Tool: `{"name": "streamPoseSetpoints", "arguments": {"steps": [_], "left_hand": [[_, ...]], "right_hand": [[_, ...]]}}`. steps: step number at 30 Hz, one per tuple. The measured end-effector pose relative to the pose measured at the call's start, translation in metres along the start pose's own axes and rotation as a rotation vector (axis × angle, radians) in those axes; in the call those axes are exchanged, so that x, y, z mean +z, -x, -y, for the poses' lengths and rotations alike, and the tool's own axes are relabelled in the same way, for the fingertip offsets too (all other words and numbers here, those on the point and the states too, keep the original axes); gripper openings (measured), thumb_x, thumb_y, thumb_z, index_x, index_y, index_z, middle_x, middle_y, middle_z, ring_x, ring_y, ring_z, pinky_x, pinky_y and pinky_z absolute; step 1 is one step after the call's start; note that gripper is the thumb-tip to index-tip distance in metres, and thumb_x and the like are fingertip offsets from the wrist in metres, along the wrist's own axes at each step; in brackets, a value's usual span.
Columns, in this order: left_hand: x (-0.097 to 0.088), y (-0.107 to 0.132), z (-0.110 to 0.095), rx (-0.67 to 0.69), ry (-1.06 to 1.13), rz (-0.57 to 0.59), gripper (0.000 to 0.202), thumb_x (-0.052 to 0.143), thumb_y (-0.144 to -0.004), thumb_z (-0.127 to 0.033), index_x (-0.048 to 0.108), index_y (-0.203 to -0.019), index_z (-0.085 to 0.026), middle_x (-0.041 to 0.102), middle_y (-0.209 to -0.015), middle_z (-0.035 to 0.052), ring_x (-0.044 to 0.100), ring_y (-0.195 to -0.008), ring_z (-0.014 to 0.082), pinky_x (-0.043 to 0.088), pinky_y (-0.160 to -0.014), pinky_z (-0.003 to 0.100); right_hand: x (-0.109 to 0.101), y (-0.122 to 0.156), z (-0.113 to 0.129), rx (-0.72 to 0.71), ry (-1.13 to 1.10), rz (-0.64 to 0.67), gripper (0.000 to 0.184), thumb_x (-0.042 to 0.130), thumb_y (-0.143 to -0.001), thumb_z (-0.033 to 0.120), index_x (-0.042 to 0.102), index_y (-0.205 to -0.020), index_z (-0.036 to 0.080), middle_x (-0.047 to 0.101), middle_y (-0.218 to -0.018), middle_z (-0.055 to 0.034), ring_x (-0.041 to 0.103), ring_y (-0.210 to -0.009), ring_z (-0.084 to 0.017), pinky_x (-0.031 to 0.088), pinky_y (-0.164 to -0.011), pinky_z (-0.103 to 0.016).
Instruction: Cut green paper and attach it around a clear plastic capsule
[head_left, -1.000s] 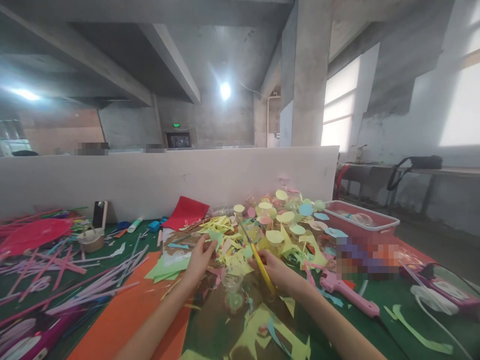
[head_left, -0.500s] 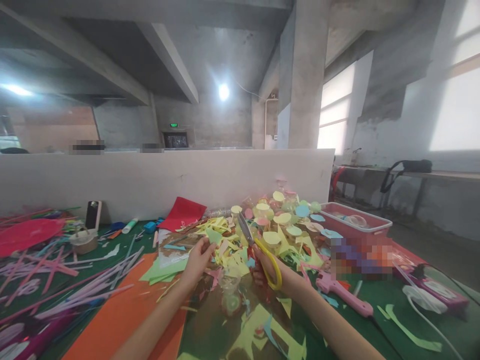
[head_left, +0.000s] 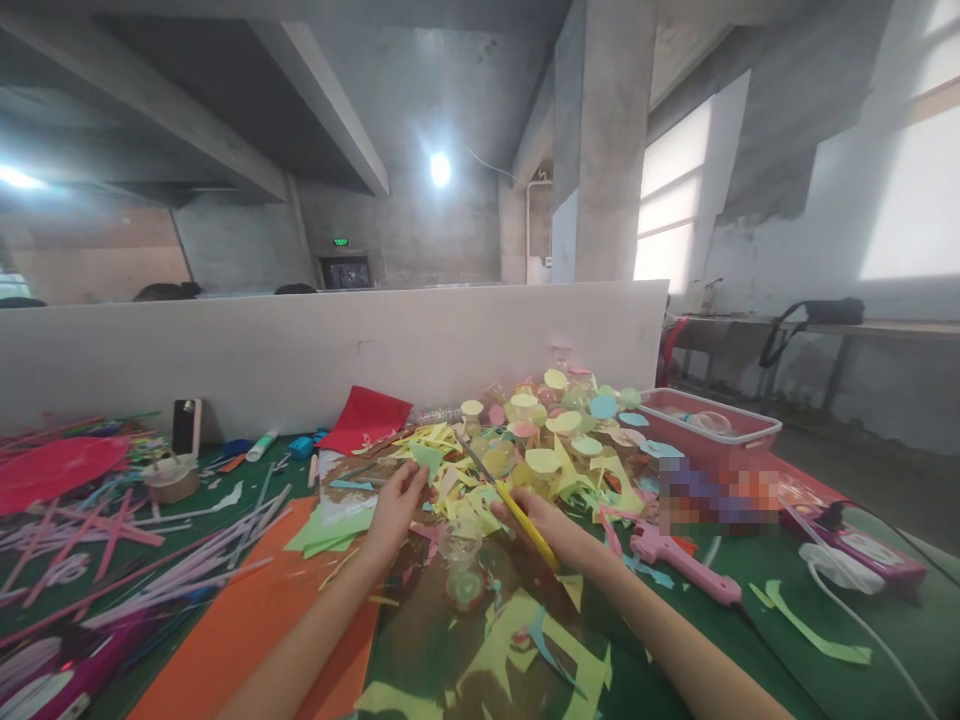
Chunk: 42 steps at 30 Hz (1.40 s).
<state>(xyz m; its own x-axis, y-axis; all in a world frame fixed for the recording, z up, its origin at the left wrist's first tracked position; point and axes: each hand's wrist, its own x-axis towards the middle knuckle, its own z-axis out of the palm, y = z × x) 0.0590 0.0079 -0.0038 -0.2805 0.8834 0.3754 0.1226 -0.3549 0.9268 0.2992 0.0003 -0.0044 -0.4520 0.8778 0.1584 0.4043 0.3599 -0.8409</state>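
My right hand grips yellow-handled scissors, blades pointing up and left into a heap of yellow, green and pink paper scraps. My left hand is closed in a pinch on a small piece of paper at the blades' tip. A small clear cup stands on the brown mat between my two wrists.
Clear cups capped with coloured paper discs crowd behind the scraps. A pink tray and a pink glue gun lie to the right. Orange sheet, pink strips, tape roll and phone lie left. A white partition runs across the back.
The scissors tipped up and the handle loops showed half a second ago; now they are lowered again with the blades into the scraps. My left hand stayed in place.
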Motion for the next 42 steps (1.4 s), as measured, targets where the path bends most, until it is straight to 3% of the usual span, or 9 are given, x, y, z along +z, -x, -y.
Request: {"name": "streamPoseSetpoints", "arguments": {"steps": [6,16,23,36,42], "left_hand": [[0.003,0.003,0.004,0.004,0.003,0.004,0.042,0.07,-0.067,-0.059,0.058,-0.071,-0.019,0.051,-0.057,-0.0055,0.049,-0.052,0.0109,0.042,-0.053,0.022],[0.013,0.009,-0.004,-0.024,0.014,-0.006,0.04,0.074,-0.062,-0.054,0.064,-0.079,-0.019,0.064,-0.079,0.0004,0.06,-0.07,0.0154,0.052,-0.069,0.028],[0.015,0.013,-0.011,-0.032,0.028,-0.002,0.04,0.075,-0.06,-0.054,0.063,-0.076,-0.019,0.062,-0.068,-0.0012,0.059,-0.065,0.015,0.05,-0.067,0.027],[0.018,0.023,-0.015,-0.016,0.013,-0.015,0.041,0.072,-0.066,-0.057,0.062,-0.076,-0.019,0.063,-0.073,0.0009,0.059,-0.073,0.0171,0.047,-0.07,0.026],[0.019,0.022,-0.012,0.0,0.008,-0.023,0.038,0.07,-0.07,-0.056,0.061,-0.073,-0.019,0.058,-0.066,-0.0011,0.054,-0.067,0.0153,0.042,-0.063,0.024]], "right_hand": [[0.001,0.005,0.01,0.043,0.101,0.09,0.049,0.058,-0.079,0.068,0.052,-0.077,0.019,0.053,-0.068,0.002,0.047,-0.063,-0.014,0.032,-0.057,-0.025],[0.0,0.003,0.009,0.028,0.172,0.107,0.05,0.057,-0.08,0.068,0.053,-0.076,0.019,0.053,-0.068,0.0024,0.046,-0.062,-0.013,0.029,-0.055,-0.024],[0.0,0.004,0.009,0.037,0.144,0.134,0.048,0.057,-0.08,0.067,0.053,-0.076,0.019,0.052,-0.064,0.0038,0.045,-0.058,-0.011,0.029,-0.052,-0.024],[0.001,0.006,0.014,0.063,0.112,0.144,0.051,0.059,-0.078,0.069,0.056,-0.078,0.017,0.054,-0.065,0.0032,0.045,-0.058,-0.011,0.031,-0.052,-0.023],[0.002,0.003,0.01,-0.014,0.131,0.109,0.049,0.057,-0.081,0.066,0.053,-0.071,0.018,0.049,-0.062,0.0047,0.043,-0.057,-0.01,0.028,-0.051,-0.023]]}}
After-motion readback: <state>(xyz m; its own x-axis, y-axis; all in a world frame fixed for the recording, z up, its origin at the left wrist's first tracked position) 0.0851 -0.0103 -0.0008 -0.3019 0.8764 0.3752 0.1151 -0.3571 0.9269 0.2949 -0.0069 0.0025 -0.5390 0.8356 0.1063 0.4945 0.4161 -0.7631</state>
